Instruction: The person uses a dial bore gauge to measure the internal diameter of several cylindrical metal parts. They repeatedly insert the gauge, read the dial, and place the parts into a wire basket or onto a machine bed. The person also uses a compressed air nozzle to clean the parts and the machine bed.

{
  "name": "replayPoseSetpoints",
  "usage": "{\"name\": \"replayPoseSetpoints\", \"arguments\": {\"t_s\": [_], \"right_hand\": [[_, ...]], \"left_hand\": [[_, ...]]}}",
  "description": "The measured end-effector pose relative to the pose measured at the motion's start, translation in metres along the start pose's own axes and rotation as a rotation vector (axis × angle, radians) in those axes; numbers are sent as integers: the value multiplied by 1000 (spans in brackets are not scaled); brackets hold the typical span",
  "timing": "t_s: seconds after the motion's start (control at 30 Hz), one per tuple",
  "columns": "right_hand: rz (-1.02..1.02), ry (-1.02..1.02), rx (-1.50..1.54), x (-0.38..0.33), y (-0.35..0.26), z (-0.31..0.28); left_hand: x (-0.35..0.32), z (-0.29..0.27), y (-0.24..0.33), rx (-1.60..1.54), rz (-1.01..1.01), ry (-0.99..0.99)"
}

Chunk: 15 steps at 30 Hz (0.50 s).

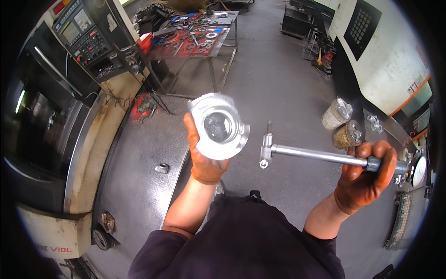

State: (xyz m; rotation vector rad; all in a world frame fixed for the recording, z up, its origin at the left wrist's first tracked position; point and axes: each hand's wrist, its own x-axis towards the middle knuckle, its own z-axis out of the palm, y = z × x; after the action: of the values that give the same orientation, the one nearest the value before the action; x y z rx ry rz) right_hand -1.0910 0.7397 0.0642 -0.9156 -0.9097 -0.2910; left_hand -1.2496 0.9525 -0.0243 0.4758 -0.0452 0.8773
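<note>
In an orange glove, my left hand (206, 167) grips a shiny machined metal ring (200, 121) from below and its left side. The ring has a wide round bore and a lug on its right side. My right hand (367, 179), also gloved in orange, is closed around the dark grip of a dial bore gauge (316, 154). Its rod lies nearly level, with the T-shaped measuring head (266, 151) pointing left, apart from the ring. The round white dial (419, 169) shows beyond my right fingers.
A machine with a control panel (76, 32) stands on the left. Behind the ring is a metal table (186, 52) covered with tools and parts. Two buckets (333, 120) sit on the floor at right, beside a white machine (390, 60). A small metal part (162, 168) lies on the floor plate.
</note>
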Motion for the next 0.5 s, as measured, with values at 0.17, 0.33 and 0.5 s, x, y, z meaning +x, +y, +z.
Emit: {"name": "replayPoseSetpoints", "arguments": {"t_s": [0.17, 0.33, 0.5], "right_hand": [[86, 55, 88, -1, -3, 1], [226, -89, 342, -1, -2, 13], [193, -81, 278, -3, -2, 26]], "left_hand": [[5, -8, -2, -88, -78, 145], [6, -6, -5, -63, -58, 149], [7, 5, -2, -182, -131, 177]]}}
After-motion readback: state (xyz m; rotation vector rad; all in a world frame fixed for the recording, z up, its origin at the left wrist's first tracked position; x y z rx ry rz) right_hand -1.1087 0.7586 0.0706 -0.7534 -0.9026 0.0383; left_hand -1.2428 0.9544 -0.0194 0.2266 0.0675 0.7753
